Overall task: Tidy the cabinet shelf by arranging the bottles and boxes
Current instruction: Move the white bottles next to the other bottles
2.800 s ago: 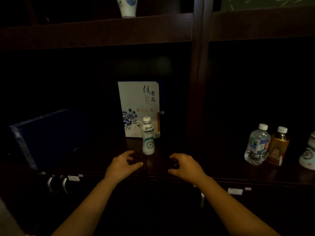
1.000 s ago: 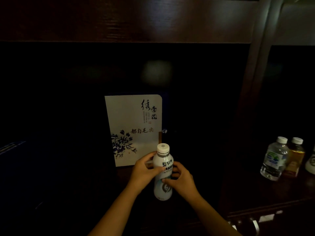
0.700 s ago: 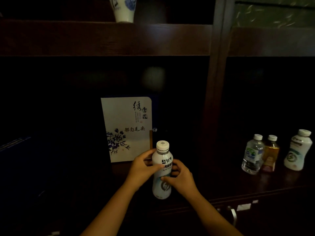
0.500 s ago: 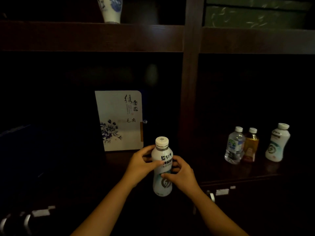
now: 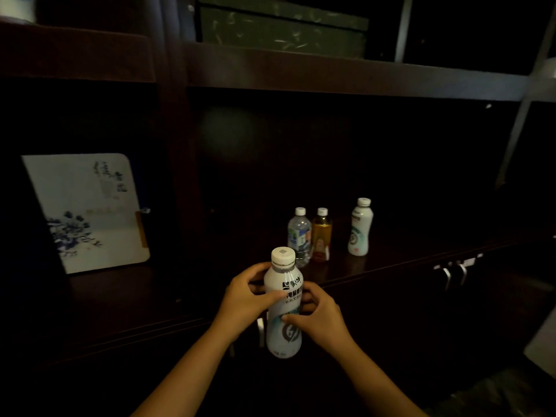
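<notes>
Both hands, left hand (image 5: 245,299) and right hand (image 5: 320,317), wrap their fingers around an upright white drink bottle (image 5: 284,305) held in front of the dark cabinet shelf (image 5: 376,263). On the shelf behind stand a clear water bottle (image 5: 298,236), an amber bottle (image 5: 321,234) touching it, and a second white bottle (image 5: 359,227) apart to the right; a white floral box (image 5: 87,212) stands in the left compartment.

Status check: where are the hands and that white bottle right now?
Left hand and right hand both grip the white bottle, upright, off the shelf. Three bottles stand right. Nothing in between.

glossy plastic bottle (image 5: 283,305), polished dark wood shelf (image 5: 376,263)
</notes>
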A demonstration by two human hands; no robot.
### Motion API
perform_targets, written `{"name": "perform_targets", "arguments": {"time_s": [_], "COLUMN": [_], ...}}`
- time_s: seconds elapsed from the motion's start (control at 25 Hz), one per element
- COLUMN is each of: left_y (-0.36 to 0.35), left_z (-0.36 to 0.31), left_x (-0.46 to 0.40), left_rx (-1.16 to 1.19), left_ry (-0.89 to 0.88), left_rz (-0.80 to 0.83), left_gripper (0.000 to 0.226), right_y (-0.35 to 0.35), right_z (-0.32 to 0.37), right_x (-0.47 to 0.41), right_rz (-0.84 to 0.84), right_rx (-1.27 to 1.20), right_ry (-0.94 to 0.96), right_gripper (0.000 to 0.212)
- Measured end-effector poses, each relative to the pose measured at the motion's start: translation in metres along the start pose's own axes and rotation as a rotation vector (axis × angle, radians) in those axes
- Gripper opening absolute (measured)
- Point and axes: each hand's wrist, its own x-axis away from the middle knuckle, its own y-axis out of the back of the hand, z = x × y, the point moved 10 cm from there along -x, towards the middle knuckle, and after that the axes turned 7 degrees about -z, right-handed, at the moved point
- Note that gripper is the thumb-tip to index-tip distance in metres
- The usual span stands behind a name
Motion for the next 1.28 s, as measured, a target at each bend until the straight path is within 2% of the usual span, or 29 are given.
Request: {"name": "perform_targets", "arguments": {"time_s": [0.44, 0.64, 0.8, 1.04, 1.28], "left_y": [-0.183, -0.264, -0.32, -0.397, -0.436], "left_z": [-0.024, -0.023, -0.008, 0.001, 0.022], "left_x": [-0.131, -0.178, -0.209, -0.258, -0.291], "left_rx": [0.13, 0.106, 0.102, 0.09, 0.06], "left_ry": [-0.098, -0.093, -0.046, -0.029, 0.062], "left_rz": [0.155, 0.21, 0.157, -0.029, -0.116], "left_gripper": [0.053, 0.053, 0.055, 0.055, 0.06], "right_y": [0.159, 0.22, 0.26, 0.32, 0.335], "right_z": [-0.057, -0.1, -0.137, -0.182, -0.222], "right_x": [-0.124, -0.175, -0.22, -0.304, -0.356], "right_rz": [-0.18, -0.233, -0.187, -0.054, 0.03], "right_rx": [0.054, 0.053, 0.09, 0.101, 0.074], "right_ry": [-0.006, -0.033, -0.014, 0.082, 0.061], "right_gripper": [0.064, 0.063, 0.065, 0.061, 0.063]}}
